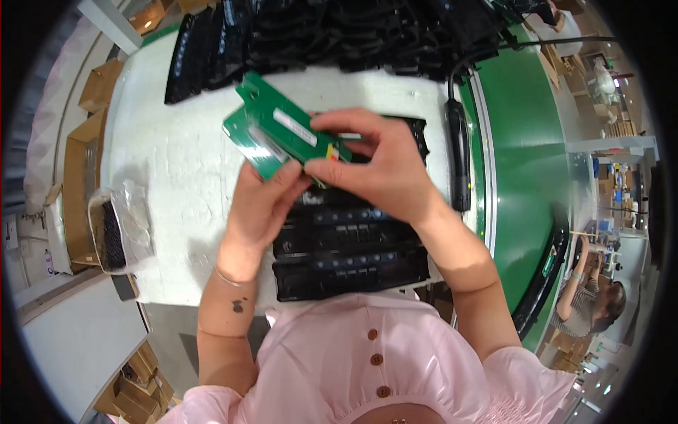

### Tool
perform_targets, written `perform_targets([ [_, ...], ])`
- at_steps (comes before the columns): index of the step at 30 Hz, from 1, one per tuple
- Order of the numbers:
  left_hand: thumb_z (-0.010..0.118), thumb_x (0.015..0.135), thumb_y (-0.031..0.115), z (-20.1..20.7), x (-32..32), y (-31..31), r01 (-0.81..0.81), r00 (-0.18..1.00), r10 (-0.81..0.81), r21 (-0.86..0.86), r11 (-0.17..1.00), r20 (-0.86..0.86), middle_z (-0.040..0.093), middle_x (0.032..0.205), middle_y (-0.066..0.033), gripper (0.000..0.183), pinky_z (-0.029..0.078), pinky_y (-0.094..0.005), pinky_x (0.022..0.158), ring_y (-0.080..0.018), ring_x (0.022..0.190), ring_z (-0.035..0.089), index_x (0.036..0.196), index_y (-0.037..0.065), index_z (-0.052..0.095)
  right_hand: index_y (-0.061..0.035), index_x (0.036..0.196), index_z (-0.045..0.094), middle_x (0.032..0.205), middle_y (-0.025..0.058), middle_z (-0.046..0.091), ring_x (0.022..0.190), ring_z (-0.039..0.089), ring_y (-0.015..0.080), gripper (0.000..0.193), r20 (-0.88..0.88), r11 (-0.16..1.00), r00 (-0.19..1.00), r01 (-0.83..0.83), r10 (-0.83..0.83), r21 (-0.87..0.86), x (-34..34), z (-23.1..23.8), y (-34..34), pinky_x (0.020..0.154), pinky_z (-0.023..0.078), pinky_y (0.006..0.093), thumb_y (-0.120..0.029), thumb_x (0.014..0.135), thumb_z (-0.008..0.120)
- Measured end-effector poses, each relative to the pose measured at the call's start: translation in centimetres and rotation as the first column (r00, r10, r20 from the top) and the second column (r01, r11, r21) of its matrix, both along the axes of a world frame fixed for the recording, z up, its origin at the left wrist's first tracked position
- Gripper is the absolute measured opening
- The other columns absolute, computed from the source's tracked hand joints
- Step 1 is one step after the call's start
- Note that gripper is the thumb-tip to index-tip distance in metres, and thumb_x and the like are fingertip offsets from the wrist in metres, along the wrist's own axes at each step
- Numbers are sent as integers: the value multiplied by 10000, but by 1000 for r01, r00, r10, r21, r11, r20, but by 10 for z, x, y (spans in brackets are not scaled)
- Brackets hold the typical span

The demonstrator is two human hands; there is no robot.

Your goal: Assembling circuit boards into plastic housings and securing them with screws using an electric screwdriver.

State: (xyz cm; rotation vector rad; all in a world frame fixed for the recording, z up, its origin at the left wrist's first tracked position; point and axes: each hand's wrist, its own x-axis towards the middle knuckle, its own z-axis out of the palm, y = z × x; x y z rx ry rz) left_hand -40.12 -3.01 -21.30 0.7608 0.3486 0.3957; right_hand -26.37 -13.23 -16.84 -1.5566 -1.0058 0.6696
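Observation:
Above the table's middle, my right hand (374, 159) pinches a green circuit board (272, 106) with a white label and a small yellow-and-red part near its lower end. My left hand (265, 194) grips a second, shinier green board (247, 141) from below, thumb on its edge. The two boards overlap and slant toward the upper left; I cannot tell whether they touch. Beneath my hands lie several black plastic housings (349, 273) with rows of round holes, stacked one behind another toward me. My right hand hides part of the farthest one.
Many black housings (318, 35) cover the far side of the white table (183, 155). A black corded power screwdriver (458, 152) lies at the right. At the left edge, a clear plastic bag (134, 222) sits by a container of small dark pieces. Another person (593, 300) works at the far right.

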Motion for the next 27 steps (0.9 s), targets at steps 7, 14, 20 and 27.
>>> perform_targets([
  [7,414,879,63,10,-2,29,-269,934,264,-11,963,242,229,1354,-208,493,333,-458,987,-317,1243,275,1323,64,201,-3,962,589,1051,129,545,947,550,259,375,412,1000,911,-7,16,-26,19,10,-43,808,446,311,-20,605,700],
  [14,440,863,38,-3,0,24,-249,951,264,-109,962,159,287,1320,-221,429,350,-455,978,-315,1214,327,1269,49,301,15,929,581,1131,143,500,1042,483,322,322,707,956,652,-102,273,-275,15,-12,-77,880,414,380,-5,619,667],
  [20,432,861,30,-5,7,17,-219,965,231,-103,970,122,306,1312,-216,445,352,-446,977,-304,1206,344,1282,54,291,16,919,579,1127,143,501,1046,476,326,307,680,953,675,-129,288,-275,17,-20,-68,874,418,390,-31,629,669],
  [27,416,871,52,-5,9,18,-206,973,214,-95,974,88,280,1328,-216,464,334,-441,990,-308,1233,299,1307,59,254,24,891,580,1084,138,521,1027,478,315,280,698,964,671,-105,250,-244,21,-25,-67,839,431,380,-62,640,672],
])
